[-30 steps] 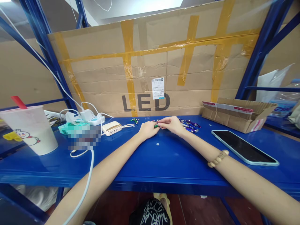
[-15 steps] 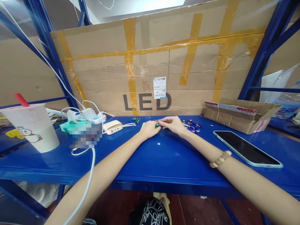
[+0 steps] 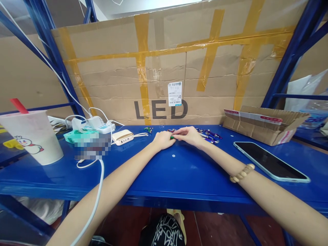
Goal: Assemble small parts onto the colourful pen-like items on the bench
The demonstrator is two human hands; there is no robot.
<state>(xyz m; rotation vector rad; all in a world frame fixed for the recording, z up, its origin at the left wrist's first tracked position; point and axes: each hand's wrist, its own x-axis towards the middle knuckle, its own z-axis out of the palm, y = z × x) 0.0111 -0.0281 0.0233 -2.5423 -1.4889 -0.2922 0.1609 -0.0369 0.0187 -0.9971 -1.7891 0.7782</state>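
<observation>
My left hand (image 3: 164, 140) rests on the blue tabletop with its fingers curled around a slim green pen (image 3: 172, 137). Only a short green part of the pen shows; the rest is hidden by the fingers. My right hand (image 3: 190, 136) meets it from the right, thumb and forefinger pinched at the pen's green end. Just behind and to the right of my right hand lies a loose pile of blue and purple pens (image 3: 210, 137) with silvery parts. Several small green pieces (image 3: 148, 130) with metal bits lie beyond my left hand.
A phone (image 3: 270, 160) and an open cardboard box (image 3: 263, 128) are at the right. On the left stand a drink cup (image 3: 33, 140), a cream power bank (image 3: 123, 137) and a power strip (image 3: 106, 128). A white cable (image 3: 98, 194) crosses my left forearm. A large carton (image 3: 115, 82) backs the table.
Less of the green pen shows between my hands, and my right fingertips sit closer against my left hand. The view has tilted slightly; the other things lie as before.
</observation>
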